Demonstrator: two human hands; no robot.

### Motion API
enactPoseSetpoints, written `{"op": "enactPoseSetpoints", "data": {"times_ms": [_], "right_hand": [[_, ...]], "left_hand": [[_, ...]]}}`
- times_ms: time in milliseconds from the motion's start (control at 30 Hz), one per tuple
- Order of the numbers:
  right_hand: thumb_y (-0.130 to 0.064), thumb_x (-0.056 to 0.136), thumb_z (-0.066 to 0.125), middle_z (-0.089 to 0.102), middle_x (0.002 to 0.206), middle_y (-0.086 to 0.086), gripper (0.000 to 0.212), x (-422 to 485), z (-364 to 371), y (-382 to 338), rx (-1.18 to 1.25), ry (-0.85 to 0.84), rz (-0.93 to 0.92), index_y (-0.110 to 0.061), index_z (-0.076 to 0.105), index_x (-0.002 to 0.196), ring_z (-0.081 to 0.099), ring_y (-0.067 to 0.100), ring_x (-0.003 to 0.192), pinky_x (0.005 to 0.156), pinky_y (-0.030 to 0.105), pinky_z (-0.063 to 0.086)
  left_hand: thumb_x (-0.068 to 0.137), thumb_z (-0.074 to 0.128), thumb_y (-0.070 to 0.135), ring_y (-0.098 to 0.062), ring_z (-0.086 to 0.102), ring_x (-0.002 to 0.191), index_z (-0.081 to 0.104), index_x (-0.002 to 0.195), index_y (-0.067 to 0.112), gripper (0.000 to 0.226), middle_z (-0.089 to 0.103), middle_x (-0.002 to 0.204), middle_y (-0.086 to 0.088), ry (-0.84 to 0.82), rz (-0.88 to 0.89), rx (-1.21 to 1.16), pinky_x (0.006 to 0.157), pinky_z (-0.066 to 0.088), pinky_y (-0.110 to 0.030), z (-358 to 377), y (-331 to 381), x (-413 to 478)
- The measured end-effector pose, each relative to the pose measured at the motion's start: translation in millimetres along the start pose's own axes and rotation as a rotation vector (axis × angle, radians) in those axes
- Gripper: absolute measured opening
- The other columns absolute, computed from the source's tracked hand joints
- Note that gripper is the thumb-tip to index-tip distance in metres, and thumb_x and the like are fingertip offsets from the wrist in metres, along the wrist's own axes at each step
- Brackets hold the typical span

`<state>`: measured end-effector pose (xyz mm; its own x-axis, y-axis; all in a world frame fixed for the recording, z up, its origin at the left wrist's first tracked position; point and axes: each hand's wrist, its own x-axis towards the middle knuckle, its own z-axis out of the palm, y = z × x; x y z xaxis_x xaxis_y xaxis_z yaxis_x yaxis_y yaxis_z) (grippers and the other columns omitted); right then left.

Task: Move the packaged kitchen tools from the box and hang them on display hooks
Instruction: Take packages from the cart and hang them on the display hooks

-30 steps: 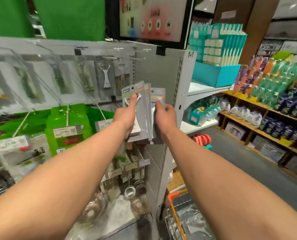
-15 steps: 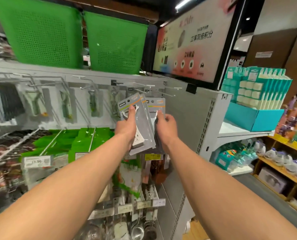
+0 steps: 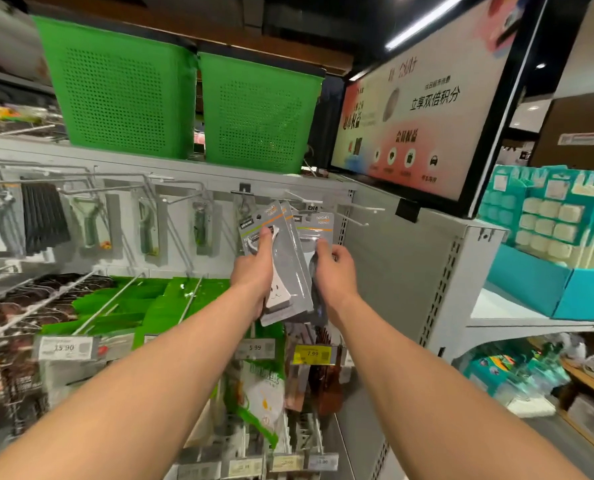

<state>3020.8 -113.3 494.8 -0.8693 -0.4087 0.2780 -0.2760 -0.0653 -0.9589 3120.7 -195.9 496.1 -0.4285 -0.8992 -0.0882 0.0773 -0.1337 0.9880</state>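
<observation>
You hold the packaged tools [image 3: 290,268] upright, long axis vertical, hang-tabs up. Your left grip [image 3: 252,275] clamps the front one; your right grip [image 3: 335,271] pinches the rear one. Empty hooks [image 3: 365,207] sit just up-right, nearer your right. Since a second ago: packs raised level with the hooks, holds unchanged.

Arms outstretched, left hand [image 3: 254,273] and right hand [image 3: 335,271] curled in grip.

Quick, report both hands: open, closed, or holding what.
Left hand: grips the front packs of kitchen tools, thumb across the top one.
Right hand: grips the rear pack at its right edge.
</observation>
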Motion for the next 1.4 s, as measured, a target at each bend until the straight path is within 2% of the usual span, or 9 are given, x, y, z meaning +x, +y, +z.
{"op": "enactPoseSetpoints", "data": {"times_ms": [167,400,500,600,700,833,1000,1100,1400], "right_hand": [[-0.041,0.105,0.054,0.067,0.094,-0.002,0.027,8,4,3,0.019,0.005,-0.025,-0.015,0.061,0.104,0.061,0.013,0.086,0.073,0.029,0.044],[-0.049,0.102,0.053,0.072,0.106,0.003,0.034,22,16,7,-0.066,-0.018,0.034,-0.018,0.064,0.108,0.067,0.023,0.102,0.101,0.046,0.051],[-0.047,0.104,0.052,0.07,0.108,0.006,0.039,28,16,5,-0.117,-0.038,0.053,-0.011,0.065,0.111,0.065,0.026,0.105,0.102,0.045,0.05],[-0.047,0.104,0.052,0.068,0.097,0.007,0.046,33,13,4,-0.141,-0.048,0.073,-0.004,0.064,0.106,0.063,0.026,0.096,0.095,0.04,0.049],[-0.051,0.102,0.055,0.063,0.084,0.003,0.041,34,11,5,-0.192,-0.037,0.112,-0.014,0.056,0.085,0.06,0.023,0.084,0.086,0.037,0.047],[-0.051,0.101,0.058,0.069,0.094,0.002,0.031,24,9,14,-0.139,0.123,-0.036,-0.021,0.057,0.094,0.066,0.021,0.091,0.076,0.033,0.049],[-0.059,0.1,0.054,0.076,0.096,0.002,0.044,12,15,0,0.026,-0.2,-0.114,-0.019,0.072,0.1,0.07,0.013,0.087,0.082,0.034,0.056],[-0.037,0.102,0.062,0.078,0.096,-0.003,0.024,11,16,-4,0.055,-0.191,-0.129,-0.018,0.076,0.103,0.07,0.001,0.083,0.074,0.019,0.054],[-0.023,0.105,0.054,0.069,0.101,0.006,0.014,14,9,0,0.188,0.055,-0.04,-0.015,0.066,0.103,0.06,0.016,0.09,0.085,0.032,0.049]], "left_hand": [[0.078,0.044,0.094,-0.033,0.056,0.128,0.045,0.149,0.011,0.11,0.058,0.142,-0.008,-0.007,0.025,-0.002,0.109,0.045,-0.045,4,-4,12],[0.085,0.05,0.086,-0.032,0.048,0.14,0.037,0.156,0.013,0.103,0.049,0.156,-0.008,-0.006,0.08,0.041,0.118,0.037,-0.046,8,-7,27],[0.093,0.051,0.075,-0.027,0.048,0.137,0.04,0.153,0.012,0.088,0.049,0.153,-0.008,0.034,0.105,0.051,0.101,0.034,-0.031,9,-5,28],[0.096,0.048,0.073,-0.026,0.047,0.137,0.039,0.154,0.012,0.085,0.048,0.153,-0.008,0.016,0.12,0.055,0.096,0.031,-0.03,6,-6,28],[0.093,0.047,0.077,-0.029,0.042,0.145,0.034,0.159,0.015,0.091,0.043,0.16,-0.007,-0.001,0.113,0.055,0.115,0.033,-0.039,1,-9,29],[0.092,0.05,0.078,-0.028,0.043,0.144,0.034,0.159,0.014,0.094,0.045,0.158,-0.007,-0.014,0.11,0.023,0.114,0.033,-0.039,-4,-10,25],[0.085,0.05,0.085,-0.029,0.047,0.142,0.039,0.156,0.016,0.1,0.049,0.156,-0.007,-0.04,0.138,0.06,0.119,0.035,-0.044,-7,-11,14],[0.08,0.053,0.088,-0.028,0.052,0.137,0.042,0.154,0.017,0.103,0.052,0.153,-0.006,-0.038,0.151,0.054,0.117,0.039,-0.043,-7,-11,8],[0.094,0.059,0.067,-0.027,0.049,0.138,0.033,0.158,0.014,0.087,0.051,0.148,-0.009,0.011,0.171,0.042,0.101,0.039,-0.035,-5,-11,8]]}}
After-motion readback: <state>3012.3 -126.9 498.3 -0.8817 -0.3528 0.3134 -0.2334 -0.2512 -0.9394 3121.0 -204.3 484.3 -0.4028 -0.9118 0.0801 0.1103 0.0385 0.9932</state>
